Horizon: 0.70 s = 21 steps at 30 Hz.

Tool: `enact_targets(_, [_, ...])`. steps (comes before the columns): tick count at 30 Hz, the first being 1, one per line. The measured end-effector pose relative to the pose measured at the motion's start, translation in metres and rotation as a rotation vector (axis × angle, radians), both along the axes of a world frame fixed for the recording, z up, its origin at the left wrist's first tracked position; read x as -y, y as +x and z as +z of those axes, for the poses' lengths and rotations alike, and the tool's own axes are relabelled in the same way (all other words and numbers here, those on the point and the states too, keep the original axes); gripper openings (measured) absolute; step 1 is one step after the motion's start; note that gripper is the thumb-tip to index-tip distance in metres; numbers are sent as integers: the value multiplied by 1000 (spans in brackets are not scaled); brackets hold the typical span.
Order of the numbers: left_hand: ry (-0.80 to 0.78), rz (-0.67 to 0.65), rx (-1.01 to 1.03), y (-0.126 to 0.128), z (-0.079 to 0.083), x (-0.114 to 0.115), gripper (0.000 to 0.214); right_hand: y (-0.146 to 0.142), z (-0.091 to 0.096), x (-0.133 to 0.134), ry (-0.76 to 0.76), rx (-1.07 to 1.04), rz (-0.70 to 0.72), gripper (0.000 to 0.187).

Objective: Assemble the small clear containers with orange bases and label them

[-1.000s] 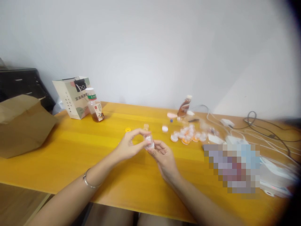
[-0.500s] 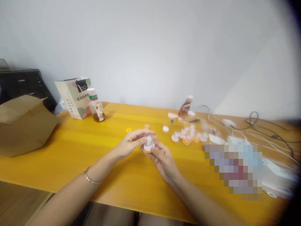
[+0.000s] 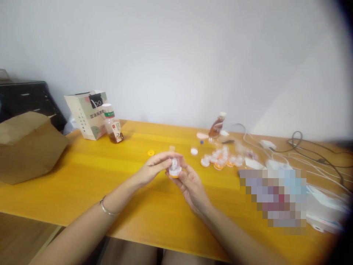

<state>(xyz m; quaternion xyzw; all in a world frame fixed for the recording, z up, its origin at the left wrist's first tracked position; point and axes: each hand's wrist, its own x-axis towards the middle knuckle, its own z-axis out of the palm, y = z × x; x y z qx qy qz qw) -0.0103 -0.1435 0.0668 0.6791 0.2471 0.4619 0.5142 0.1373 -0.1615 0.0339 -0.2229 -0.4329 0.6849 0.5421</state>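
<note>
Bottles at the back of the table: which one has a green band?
The left bottle, beside the printed paper bag: its green band sits below the white cap. The right bottle looks brown and shows no green.

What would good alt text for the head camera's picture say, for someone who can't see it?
A person's left hand and right hand hold a small clear, white and orange container above a wooden table. Similar pieces cluster to the right; at back left, a bottle stands before a printed paper bag.
</note>
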Motion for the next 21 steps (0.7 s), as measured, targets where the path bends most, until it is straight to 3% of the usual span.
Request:
enact_targets(4, [94, 52, 2, 2, 1, 1, 24, 0, 3, -1, 79, 104, -177, 31])
enact_targets(10, [76, 16, 33, 4, 0, 1, 31, -1, 6, 3, 150, 177, -386, 33])
enact_targets(14, [122, 140, 12, 2, 0, 0, 22, 0, 5, 2, 123, 180, -341, 30])
enact_targets(18, [100, -13, -8, -2, 3, -1, 24, 1, 0, -3, 65, 134, -240, 25])
enact_targets(21, [92, 68, -10, -4, 3, -3, 32, 1, -2, -5, 55, 104, -224, 25])
